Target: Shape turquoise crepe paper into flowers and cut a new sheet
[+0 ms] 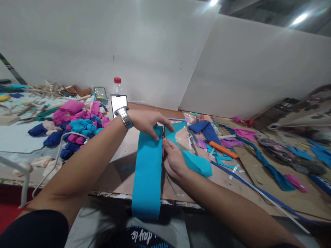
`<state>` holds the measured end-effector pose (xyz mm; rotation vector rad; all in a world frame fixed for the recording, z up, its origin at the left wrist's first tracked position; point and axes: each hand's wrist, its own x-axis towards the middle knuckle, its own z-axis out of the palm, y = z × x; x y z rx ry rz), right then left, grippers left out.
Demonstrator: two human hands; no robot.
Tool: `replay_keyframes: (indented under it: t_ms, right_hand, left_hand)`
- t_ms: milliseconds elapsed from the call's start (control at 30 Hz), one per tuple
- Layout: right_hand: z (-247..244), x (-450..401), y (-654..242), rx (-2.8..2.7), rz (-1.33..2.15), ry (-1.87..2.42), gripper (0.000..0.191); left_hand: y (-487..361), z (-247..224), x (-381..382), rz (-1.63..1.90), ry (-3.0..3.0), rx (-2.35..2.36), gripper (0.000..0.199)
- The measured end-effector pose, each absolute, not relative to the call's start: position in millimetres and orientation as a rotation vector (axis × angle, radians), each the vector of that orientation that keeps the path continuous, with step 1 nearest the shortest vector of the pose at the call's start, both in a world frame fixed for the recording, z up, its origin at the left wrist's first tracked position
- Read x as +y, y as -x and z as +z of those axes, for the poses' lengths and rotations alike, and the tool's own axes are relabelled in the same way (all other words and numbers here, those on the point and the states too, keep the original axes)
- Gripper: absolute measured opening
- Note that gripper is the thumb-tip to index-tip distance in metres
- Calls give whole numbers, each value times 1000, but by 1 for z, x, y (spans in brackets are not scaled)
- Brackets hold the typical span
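A long strip of bright blue crepe paper [147, 172] hangs over the table's front edge. Beside it, to the right, another blue piece [198, 163] curls on the tabletop. My left hand [148, 124], with a metal watch on its wrist, holds the paper near its far end, thumb on the strip and fingers on the piece to the right. Between the two pieces, my right hand [174, 156] is closed around scissors [163, 131]. Their blades point away from me along the gap; most of the handle is hidden by my fingers.
Pink, blue and cream paper flowers [82, 125] pile up at left, by a phone [119, 101] and a red-capped bottle [117, 86]. An orange cutter [223, 149] lies among paper scraps at right, near a long white stick [274, 198] and cardboard [254, 168]. A wall stands behind.
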<state>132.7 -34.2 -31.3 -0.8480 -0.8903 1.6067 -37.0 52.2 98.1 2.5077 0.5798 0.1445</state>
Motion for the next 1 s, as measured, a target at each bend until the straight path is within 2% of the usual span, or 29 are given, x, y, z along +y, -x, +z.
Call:
replay_keyframes:
  t_ms: [667, 833, 1000]
  right_hand:
    - [-37, -34, -130, -862, 1665, 846, 47]
    - [-40, -37, -133, -903, 1743, 883, 51]
    - [-42, -42, -139, -1051, 1759, 848, 57]
  left_hand:
    - [41, 99, 51, 190, -2581, 652, 72]
    - [42, 104, 48, 357, -2580, 811, 70]
    - [46, 106, 50, 717, -2527, 975, 71]
